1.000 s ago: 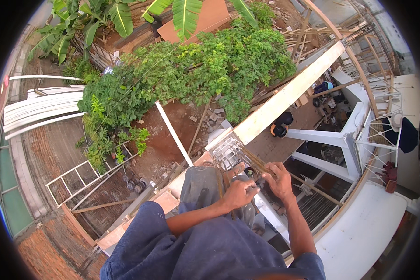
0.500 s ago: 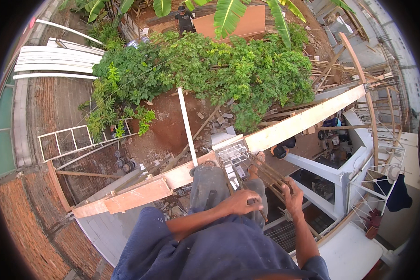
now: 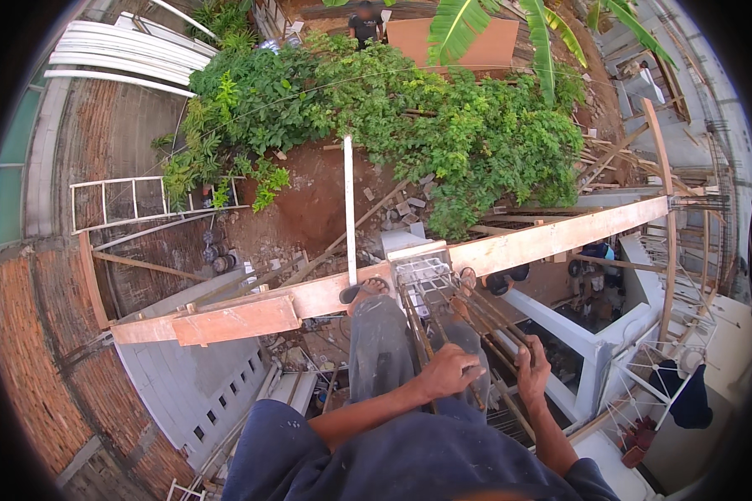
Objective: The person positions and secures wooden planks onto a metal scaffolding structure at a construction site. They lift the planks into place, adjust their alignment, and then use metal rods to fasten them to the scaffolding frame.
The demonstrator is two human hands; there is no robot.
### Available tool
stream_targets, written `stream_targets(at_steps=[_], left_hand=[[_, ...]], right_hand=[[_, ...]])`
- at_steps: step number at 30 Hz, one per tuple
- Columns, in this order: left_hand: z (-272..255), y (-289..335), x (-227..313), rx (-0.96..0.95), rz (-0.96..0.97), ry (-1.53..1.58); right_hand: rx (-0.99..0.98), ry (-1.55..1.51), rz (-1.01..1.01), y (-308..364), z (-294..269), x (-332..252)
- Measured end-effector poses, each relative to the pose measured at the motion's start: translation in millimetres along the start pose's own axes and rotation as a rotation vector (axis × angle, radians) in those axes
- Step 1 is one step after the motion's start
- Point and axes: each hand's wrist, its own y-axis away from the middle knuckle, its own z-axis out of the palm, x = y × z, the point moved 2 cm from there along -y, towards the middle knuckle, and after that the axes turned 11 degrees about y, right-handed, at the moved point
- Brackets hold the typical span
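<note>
Several rusty steel reinforcing bars run between my legs and past my hands, rising from a column cage with pale metal stirrups. Over the bars, my left hand is closed with curled fingers; whatever it holds is hidden. My right hand curls its fingers round a bar at the outer side of the bundle. Both feet rest by wooden boards: my left foot in a dark sandal on the left board, my right foot beside the cage.
A long plank reaches right to an upright timber. A white pole juts ahead over a drop with soil and rubble. Bushes and a person are beyond. White beams lie below right; a ladder-like frame is left.
My view has shifted, so the surroundings sit differently and more of the grey wall below left shows. My left hand has come slightly nearer the bars; my right hand stays by its bar.
</note>
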Motion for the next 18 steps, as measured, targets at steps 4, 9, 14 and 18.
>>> stream_targets(at_steps=[4,9,14,18], left_hand=[[10.7,9.1,-3.0,0.051,-0.049,-0.016],[22.5,17.9,-2.0,0.011,-0.069,-0.044],[26.2,15.5,-0.3,-0.028,-0.124,-0.047],[28.9,10.9,-1.0,-0.095,-0.224,-0.081]], right_hand=[[0.019,0.001,-0.019,1.2,0.3,6.3],[-0.026,-0.03,0.011,1.0,-1.2,16.9],[-0.067,-0.069,-0.026,-2.8,-4.4,19.1],[-0.036,-0.121,-0.113,-5.3,-3.1,15.9]])
